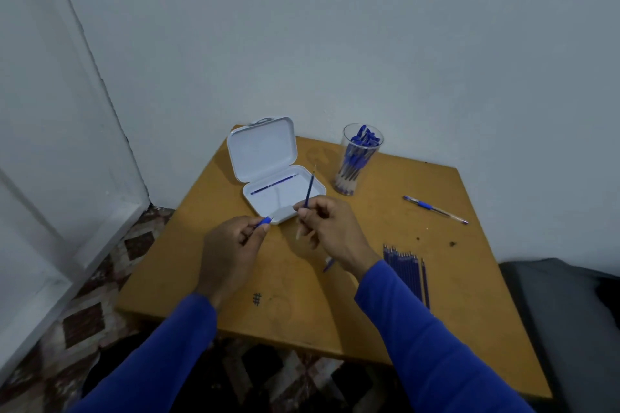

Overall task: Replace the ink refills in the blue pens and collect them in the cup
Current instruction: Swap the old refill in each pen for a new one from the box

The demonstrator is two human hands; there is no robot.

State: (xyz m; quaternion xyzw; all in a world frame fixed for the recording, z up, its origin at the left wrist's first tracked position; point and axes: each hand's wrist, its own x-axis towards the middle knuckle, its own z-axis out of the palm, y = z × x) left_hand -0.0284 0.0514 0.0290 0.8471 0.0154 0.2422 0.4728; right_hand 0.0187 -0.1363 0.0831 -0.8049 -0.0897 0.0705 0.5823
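My right hand pinches a thin blue ink refill that points up and away over the open white case. My left hand holds a small blue pen grip piece between thumb and fingers, just left of the case's front corner. Inside the case lies one refill. A clear cup at the back holds several blue pens. One whole blue pen lies on the table to the right. A row of several refills lies by my right forearm. A pen part lies under my right wrist.
The orange-brown wooden table stands in a corner against pale walls. A dark grey cushion sits off the right edge. Patterned floor tiles show to the left. Small dark specks dot the table at the right.
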